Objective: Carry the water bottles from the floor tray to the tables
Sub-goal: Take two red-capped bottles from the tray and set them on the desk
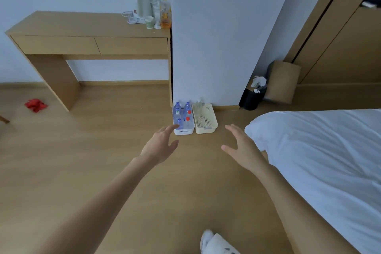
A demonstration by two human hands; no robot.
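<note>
A white floor tray [184, 131] stands against the white wall and holds several clear water bottles [177, 111] with blue and red caps. Right of it sits a cream perforated basket [206, 123] with one clear bottle [199, 105] at its far end. My left hand [159, 146] reaches forward, open, its fingertips over the tray's near left corner. My right hand [240, 145] is open too, held in the air right of the basket and holding nothing. A wooden desk [82, 27] stands to the left.
On the desk's right end stand a thermos [143, 4], a paper cup [149, 22] and an orange drink bottle [165, 12]. A bed with white bedding [321, 150] fills the right. A black bin [252, 97], a cardboard box [283, 81] and red cloth [36, 105] lie on the floor.
</note>
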